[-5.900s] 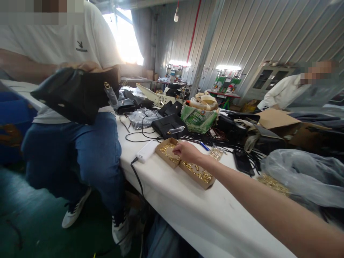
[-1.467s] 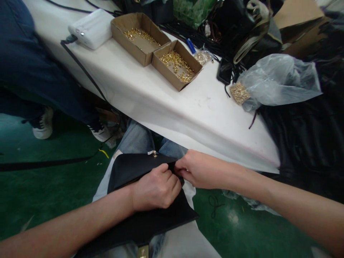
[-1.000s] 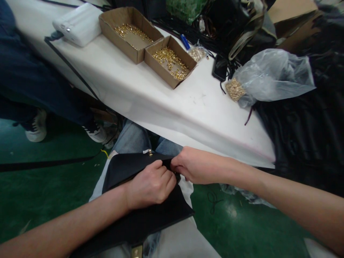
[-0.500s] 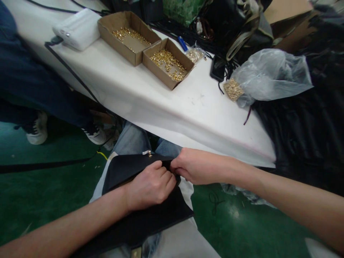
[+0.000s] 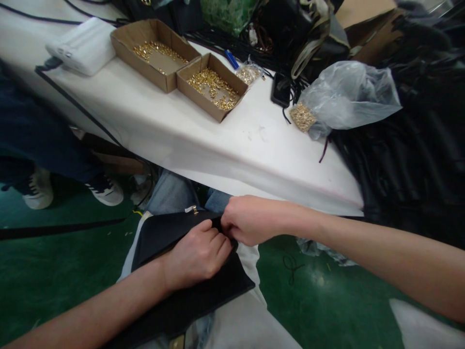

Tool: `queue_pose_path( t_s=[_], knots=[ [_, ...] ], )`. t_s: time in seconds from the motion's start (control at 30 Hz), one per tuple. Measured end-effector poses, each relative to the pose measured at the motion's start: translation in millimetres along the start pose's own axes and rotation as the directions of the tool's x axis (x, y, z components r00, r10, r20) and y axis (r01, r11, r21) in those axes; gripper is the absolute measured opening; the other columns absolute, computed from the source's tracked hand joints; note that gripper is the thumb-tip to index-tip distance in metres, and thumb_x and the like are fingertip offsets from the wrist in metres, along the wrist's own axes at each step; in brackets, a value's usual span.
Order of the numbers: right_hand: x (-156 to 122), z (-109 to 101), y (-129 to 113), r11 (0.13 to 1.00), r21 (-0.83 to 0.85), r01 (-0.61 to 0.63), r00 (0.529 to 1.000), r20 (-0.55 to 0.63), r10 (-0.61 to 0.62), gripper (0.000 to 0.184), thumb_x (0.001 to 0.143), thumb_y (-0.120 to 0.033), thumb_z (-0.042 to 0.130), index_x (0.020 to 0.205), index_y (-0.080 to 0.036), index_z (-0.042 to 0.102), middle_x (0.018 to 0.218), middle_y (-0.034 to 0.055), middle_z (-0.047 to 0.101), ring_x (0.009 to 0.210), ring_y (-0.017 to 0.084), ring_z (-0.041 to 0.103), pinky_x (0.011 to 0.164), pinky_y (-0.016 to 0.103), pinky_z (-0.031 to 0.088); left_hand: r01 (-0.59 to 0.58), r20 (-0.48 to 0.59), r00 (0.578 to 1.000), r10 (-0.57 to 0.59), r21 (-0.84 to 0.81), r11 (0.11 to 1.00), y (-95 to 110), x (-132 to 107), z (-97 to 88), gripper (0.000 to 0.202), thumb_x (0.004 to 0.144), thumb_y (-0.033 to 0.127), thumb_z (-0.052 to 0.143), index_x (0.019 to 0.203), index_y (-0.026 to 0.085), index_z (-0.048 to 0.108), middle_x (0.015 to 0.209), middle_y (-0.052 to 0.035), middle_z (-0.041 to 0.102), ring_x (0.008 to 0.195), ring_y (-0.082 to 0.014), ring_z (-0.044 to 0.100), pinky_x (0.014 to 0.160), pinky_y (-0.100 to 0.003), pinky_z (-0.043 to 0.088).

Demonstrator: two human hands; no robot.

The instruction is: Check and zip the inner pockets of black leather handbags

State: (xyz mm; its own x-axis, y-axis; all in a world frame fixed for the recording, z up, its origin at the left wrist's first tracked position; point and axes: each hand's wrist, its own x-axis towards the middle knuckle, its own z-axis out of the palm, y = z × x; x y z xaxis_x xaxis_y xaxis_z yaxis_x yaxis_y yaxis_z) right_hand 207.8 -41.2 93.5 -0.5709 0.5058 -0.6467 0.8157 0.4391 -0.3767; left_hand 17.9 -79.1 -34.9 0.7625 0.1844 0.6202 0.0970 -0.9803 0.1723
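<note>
A black handbag (image 5: 160,233) lies across my lap, its flap (image 5: 232,286) spread open toward me. A small gold fitting (image 5: 195,210) with a white scrap beside it sits at the bag's far edge. My left hand (image 5: 199,252) is closed, its fingers curled over the bag's opening. Right beside it, my right hand (image 5: 243,218) pinches at the bag's right end, knuckles up. The fingertips of both hands are hidden, so any small part between them cannot be seen. A gold plate (image 5: 177,342) shows at the near edge of the flap.
On the white table (image 5: 232,150) stand two cardboard trays, a larger one (image 5: 141,72) and a smaller one (image 5: 203,104), holding gold pieces. A plastic bag (image 5: 356,97), a phone (image 5: 281,90) and a white device (image 5: 82,46) lie there too. Another person's legs (image 5: 43,131) are at left.
The view has shifted, so the table and trays appear farther left. Both hands keep nearly the same hold on the handbag, with little visible movement against it.
</note>
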Motion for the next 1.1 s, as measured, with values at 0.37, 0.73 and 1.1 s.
queue_pose_path(
  t_s=[0.37, 0.73, 1.1],
  knots=[
    [-8.1, -1.0, 4.8, 0.978, 0.203, -0.05, 0.997, -0.046, 0.06, 0.021, 0.083, -0.008, 0.061, 0.082, -0.019, 0.078, 0.072, 0.0006, 0.075, 0.06, 0.013, 0.053, 0.062, 0.027, 0.04, 0.001, 0.036, 0.999, -0.002, 0.019, 1.0, -6.5, 3.9, -1.0, 0.028, 0.109, 0.015, 0.061, 0.081, 0.019, 0.059, 0.075, -0.0012, 0.062, 0.068, -0.0192, 0.051, 0.07, -0.041, 0.034],
    [-5.1, -9.6, 1.5, 0.993, 0.115, -0.04, 0.997, 0.07, 0.032, 0.024, 0.092, -0.008, 0.058, 0.084, -0.018, 0.078, 0.075, 0.0021, 0.074, 0.062, 0.014, 0.049, 0.064, 0.028, 0.038, 0.03, 0.002, 1.0, -0.03, 0.018, 0.999, -4.9, 7.2, -3.9, 0.023, 0.109, 0.014, 0.061, 0.086, 0.017, 0.064, 0.076, -0.0004, 0.064, 0.068, -0.0191, 0.054, 0.071, -0.04, 0.04],
    [-6.7, -14.6, -1.2, 0.982, 0.175, -0.066, 0.993, 0.105, 0.048, 0.026, 0.092, -0.002, 0.056, 0.079, -0.017, 0.073, 0.07, 0.0018, 0.076, 0.061, 0.014, 0.061, 0.061, 0.028, 0.037, 0.113, -0.033, 0.993, -0.114, -0.033, 0.993, -6.9, 10.8, -8.1, 0.03, 0.112, 0.018, 0.057, 0.082, 0.018, 0.064, 0.073, -0.0002, 0.065, 0.066, -0.0181, 0.057, 0.07, -0.039, 0.044]
  ],
)
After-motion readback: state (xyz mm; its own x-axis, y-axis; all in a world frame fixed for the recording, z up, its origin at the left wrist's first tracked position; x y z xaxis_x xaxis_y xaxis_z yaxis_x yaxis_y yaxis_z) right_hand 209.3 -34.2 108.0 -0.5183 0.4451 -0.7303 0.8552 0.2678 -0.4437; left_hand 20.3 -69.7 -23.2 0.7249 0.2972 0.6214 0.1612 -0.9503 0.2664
